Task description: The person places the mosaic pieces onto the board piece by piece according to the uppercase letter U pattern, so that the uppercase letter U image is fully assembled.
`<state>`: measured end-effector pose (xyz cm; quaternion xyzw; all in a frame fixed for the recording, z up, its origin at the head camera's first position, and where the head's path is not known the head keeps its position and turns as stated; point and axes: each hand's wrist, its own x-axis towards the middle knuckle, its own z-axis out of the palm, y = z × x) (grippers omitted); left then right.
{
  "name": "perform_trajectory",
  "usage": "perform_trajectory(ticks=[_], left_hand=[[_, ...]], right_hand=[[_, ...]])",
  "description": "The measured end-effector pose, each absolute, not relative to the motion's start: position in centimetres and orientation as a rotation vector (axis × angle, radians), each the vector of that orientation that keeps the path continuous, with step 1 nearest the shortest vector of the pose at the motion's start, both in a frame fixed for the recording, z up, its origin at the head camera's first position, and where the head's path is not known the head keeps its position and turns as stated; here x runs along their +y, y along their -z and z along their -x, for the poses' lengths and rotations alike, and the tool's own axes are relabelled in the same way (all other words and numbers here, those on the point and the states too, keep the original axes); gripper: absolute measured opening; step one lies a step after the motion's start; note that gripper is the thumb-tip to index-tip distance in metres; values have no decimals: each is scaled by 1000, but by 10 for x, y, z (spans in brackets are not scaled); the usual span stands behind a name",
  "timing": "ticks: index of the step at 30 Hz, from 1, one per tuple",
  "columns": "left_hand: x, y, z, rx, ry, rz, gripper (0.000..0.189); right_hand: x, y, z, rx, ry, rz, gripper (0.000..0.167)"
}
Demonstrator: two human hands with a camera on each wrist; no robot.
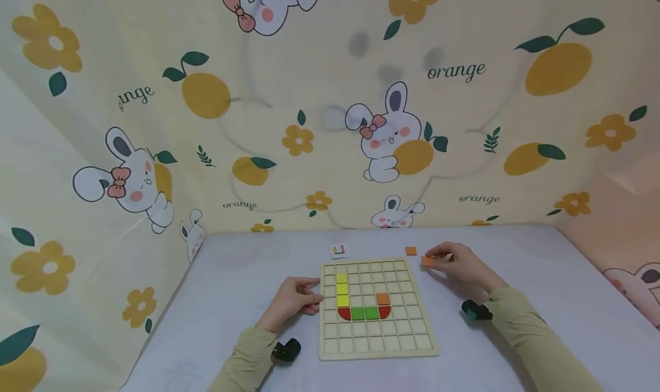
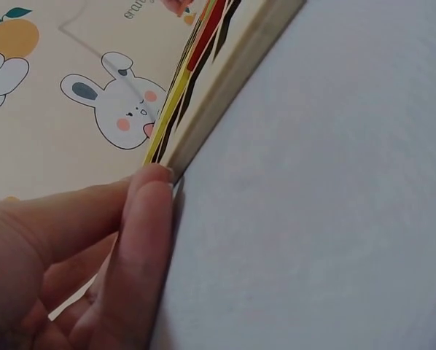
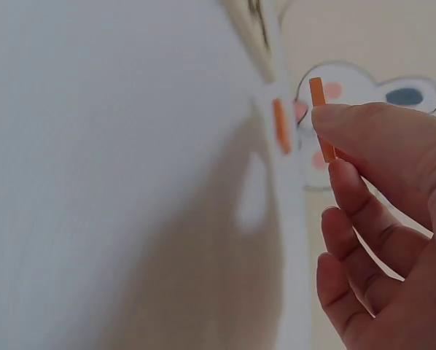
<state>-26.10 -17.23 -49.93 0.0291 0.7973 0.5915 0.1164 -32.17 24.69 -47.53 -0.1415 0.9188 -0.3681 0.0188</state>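
A wooden grid board [image 1: 378, 356] lies flat on the table. Fingertips of my left hand [image 1: 293, 299] touch its left edge, and the left wrist view shows them close up at the board's side. To the right of the board, my right hand [image 1: 461, 263] pinches an orange square tile [image 3: 317, 91] between thumb and fingers, above the tabletop. Another orange tile [image 1: 410, 250] lies beyond the board's far right corner. On the grid, yellow tiles [image 1: 342, 289] form a column, red curved tiles [image 1: 384, 312] flank green tiles [image 1: 364, 313], and one orange tile [image 1: 382, 299] sits above the right red one.
A small pattern card [image 1: 340, 250] lies behind the board's far edge. The white-covered table [image 1: 247, 260] ends at a printed curtain [image 1: 319, 151] with rabbits and oranges. Black wrist cameras [image 1: 286, 351] are strapped at both sleeves.
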Motion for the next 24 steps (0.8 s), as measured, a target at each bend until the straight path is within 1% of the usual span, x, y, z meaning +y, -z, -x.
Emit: perform_trajectory(ticks=[5,9,14,19,24], left_hand=[[-171,499,260,2341,-1729,-72,54],[-171,498,261,2339,-1727,-66,54],[-171,497,260,2325,-1736,-76,55],[-172,497,260,2309,-1751,-103,54],[-173,496,259,2303,-1749,-100,53]], right_hand=[[234,463,315,2866,1159,624,25],[219,454,309,2823,1200,762,23],[199,452,305,2757,1224,889,21],[182,455,303,2701,1233,938,21],[168,462,300,2642,1225,892,20]])
